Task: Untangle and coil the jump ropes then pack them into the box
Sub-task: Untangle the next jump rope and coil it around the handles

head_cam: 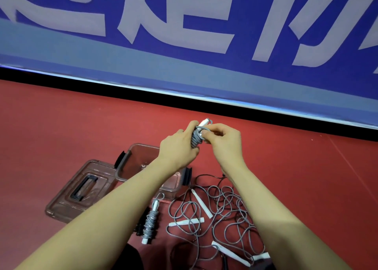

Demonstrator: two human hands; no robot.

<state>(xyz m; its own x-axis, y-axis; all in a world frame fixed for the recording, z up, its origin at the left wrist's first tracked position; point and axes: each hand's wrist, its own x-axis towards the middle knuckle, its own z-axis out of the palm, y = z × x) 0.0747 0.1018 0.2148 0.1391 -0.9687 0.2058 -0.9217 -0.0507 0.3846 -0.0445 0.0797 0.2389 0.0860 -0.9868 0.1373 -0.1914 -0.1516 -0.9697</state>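
Both hands hold a grey rubbery rope bundle above the red floor: left hand curled round its coils, right hand pinching a loop. The clear plastic box sits open below, with loose tangled ropes beside it.

Looks like a sports hall or gym. The floor is red & smooth like a court mat, w/ a thin line on it, and a big blue banner w/ huge white letters runs along the edge. Jump ropes lie on the floor too.
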